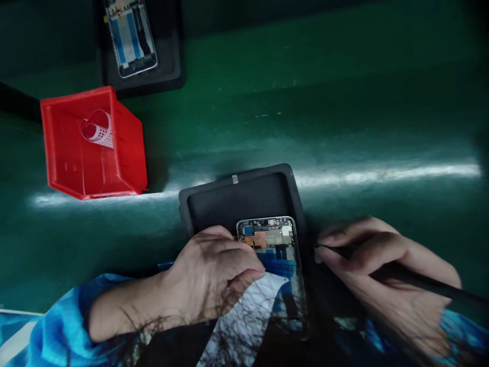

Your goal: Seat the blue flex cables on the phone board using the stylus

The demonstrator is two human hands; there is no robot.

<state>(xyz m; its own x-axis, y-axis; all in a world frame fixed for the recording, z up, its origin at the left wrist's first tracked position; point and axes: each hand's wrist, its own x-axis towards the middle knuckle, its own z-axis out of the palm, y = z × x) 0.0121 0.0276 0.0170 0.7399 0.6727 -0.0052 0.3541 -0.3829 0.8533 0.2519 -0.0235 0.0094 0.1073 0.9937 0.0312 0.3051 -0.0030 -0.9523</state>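
Note:
An opened smartphone [273, 239] lies in a black tray [239, 196], its circuit board and copper-coloured patch exposed at the top end. My left hand [217, 270] reaches over the phone's left side, thumb and fingers pinched on a white strip [244, 316] that runs down toward me. Beside the pinch, a translucent blue film [280, 267] crosses the phone's middle. To the right of the tray, my right hand [382, 260] is closed around a slim black tool [424, 280]; its tip is at the fingertips, and its exact kind is unclear. Loose hair blurs the lower part.
A red bin [132, 148] at the left holds a curled white perforated strip [100, 130]. Behind it, a second opened phone [132, 38] rests in another black tray [168, 66]. The green tabletop [324, 112] reflects a bright band of light.

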